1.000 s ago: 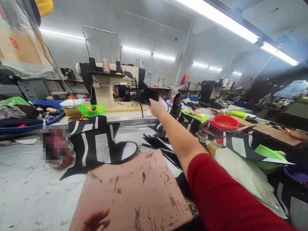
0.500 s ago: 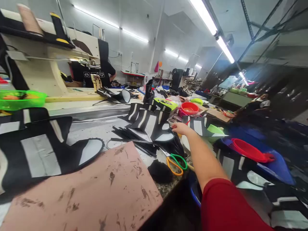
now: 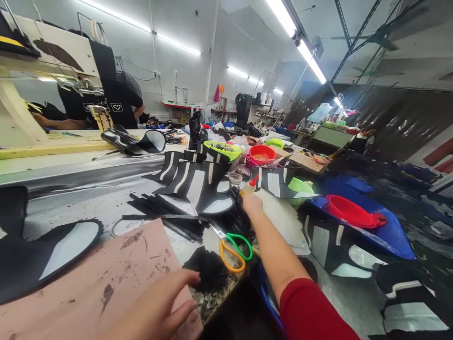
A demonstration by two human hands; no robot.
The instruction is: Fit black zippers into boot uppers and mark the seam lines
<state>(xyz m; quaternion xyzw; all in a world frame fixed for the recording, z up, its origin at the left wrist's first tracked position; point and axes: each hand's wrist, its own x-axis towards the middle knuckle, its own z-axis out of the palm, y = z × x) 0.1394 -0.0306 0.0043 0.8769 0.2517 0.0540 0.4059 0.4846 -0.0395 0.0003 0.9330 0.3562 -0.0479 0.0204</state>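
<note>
My right hand (image 3: 252, 205) reaches forward over the right side of the bench, its fingers curled and mostly hidden. A small bottle with a red tip (image 3: 253, 181) is right beyond it; whether the fingers grip it is hidden. Beside the hand lie stacked black boot uppers (image 3: 191, 182) with white patches and a heap of black pieces (image 3: 231, 215). My left hand (image 3: 166, 302) is open, thumb and fingers apart, blurred above the pink board (image 3: 134, 264). Scissors (image 3: 230, 250) with green and orange handles rest near the bench edge, by a black bundle (image 3: 207, 269).
White sheets (image 3: 279, 217) lie right of my forearm. Black strips (image 3: 166, 219) and another upper (image 3: 60, 250) lie left. A sewing machine (image 3: 21, 113) stands behind, a co-worker (image 3: 116, 89) beyond it. Red bowl (image 3: 262, 153), green basket (image 3: 300, 191), blue tub (image 3: 392, 231) at right.
The view has swung right. My right hand has come back from the sewing machine, where a black boot piece now lies, to the bottle area. My left hand has re-entered the view.
</note>
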